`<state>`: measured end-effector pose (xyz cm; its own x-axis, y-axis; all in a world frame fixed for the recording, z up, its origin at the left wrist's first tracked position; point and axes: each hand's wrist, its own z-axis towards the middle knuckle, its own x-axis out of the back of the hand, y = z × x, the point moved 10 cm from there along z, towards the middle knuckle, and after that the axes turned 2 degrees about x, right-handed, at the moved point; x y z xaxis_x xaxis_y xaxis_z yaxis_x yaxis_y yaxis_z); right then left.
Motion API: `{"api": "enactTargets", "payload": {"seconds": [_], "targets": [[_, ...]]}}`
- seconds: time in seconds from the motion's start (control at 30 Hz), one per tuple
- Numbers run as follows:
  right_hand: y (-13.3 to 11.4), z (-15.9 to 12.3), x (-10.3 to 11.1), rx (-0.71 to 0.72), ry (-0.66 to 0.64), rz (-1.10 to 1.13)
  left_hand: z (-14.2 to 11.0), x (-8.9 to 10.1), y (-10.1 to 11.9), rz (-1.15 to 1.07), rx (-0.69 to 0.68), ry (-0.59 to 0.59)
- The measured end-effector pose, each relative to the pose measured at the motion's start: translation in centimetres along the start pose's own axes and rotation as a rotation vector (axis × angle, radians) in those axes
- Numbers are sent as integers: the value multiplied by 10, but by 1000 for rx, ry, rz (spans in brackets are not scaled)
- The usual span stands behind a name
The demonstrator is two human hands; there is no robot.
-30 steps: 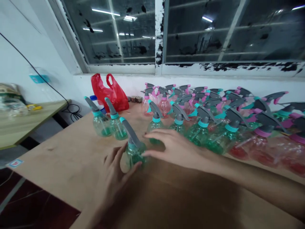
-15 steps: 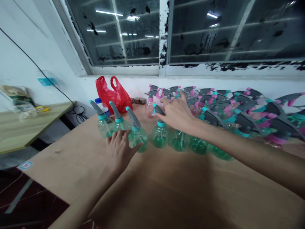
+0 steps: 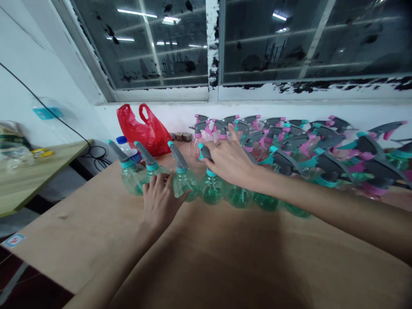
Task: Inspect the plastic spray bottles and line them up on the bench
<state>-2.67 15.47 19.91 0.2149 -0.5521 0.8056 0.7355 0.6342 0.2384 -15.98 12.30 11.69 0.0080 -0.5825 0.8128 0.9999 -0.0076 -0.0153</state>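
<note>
A row of clear green spray bottles with grey-and-teal sprayer heads stands along the table. My right hand [image 3: 227,161] grips the sprayer head of one green spray bottle [image 3: 212,189], thumb at the front near the teal nozzle, index finger stretched forward. My left hand [image 3: 161,197] is open, fingers spread. Its fingertips reach the second spray bottle [image 3: 153,171] from the left, and its thumb lies in front of the third spray bottle [image 3: 186,185]. Whether these fingers press on the bottles, I cannot tell. At the row's left end stands another spray bottle [image 3: 130,178].
Several pink and teal sprayers [image 3: 334,163] crowd the right and back of the wooden table [image 3: 206,253]. A red plastic bag [image 3: 149,133], a blue-capped bottle [image 3: 128,150] and small brown blocks [image 3: 183,137] sit near the wall. To the left is another table [image 3: 38,174] with a dark cable.
My right hand has moved the gripped spray bottle left, narrowing the gap to the third bottle. My left hand stays beside the bottles. The view has shifted slightly right.
</note>
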Motion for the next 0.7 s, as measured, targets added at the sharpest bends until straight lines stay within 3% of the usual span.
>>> {"api": "enactTargets", "payload": {"seconds": [0.13,0.23,0.37,0.53,0.7], "targets": [[-1,-3,0,1,-22,29,-14,21,3,-70,33,72],[-5,-11,5,-13,-39,57,-36,40,17,-211,-22,126],[-14,-34,17,-38,-59,135,-66,35,44,-404,-95,0],[-19,-74,43,-87,35,302,-91,9,71,-579,-54,-254],[-20,-111,57,-159,12,334,-109,6,103,-698,-73,-370]]}}
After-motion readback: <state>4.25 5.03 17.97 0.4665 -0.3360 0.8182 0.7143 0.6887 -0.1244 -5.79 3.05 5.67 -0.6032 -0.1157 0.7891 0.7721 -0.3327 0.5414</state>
